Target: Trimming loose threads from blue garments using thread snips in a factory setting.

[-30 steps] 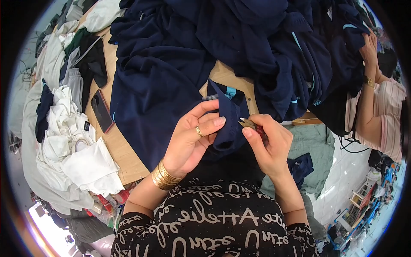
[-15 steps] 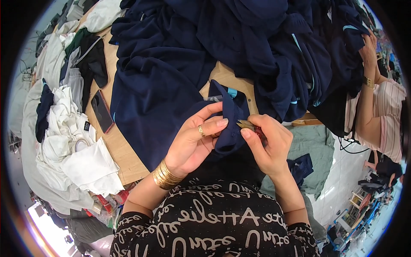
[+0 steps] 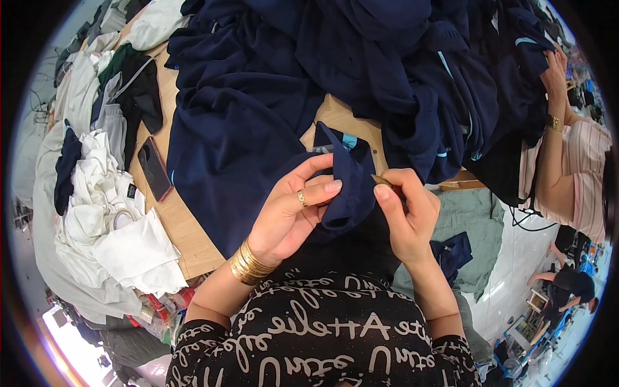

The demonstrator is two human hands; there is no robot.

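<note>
Between the thumb and fingers of my left hand [image 3: 284, 222] is pinched the edge of a navy garment [image 3: 353, 197], folded upright over my lap at the table edge. A light blue patch and a pale label show inside its opening. My right hand [image 3: 412, 216] is closed around small brass-coloured thread snips [image 3: 378, 180]. Their pointed tip faces the fabric from the right, a little apart from it, with the blades together. The handles are mostly hidden in my fist.
More navy garments [image 3: 245, 129] cover the wooden table [image 3: 187, 248]. A phone [image 3: 153, 169] lies left of them, beside white garments [image 3: 97, 200]. At the right, a co-worker's hand [image 3: 554, 74] touches navy cloth. Grey-green cloth [image 3: 474, 226] hangs below.
My right hand has drawn the snips slightly right, away from the fabric, and their blades have closed. My left hand keeps its pinch. A person in the far right background has moved.
</note>
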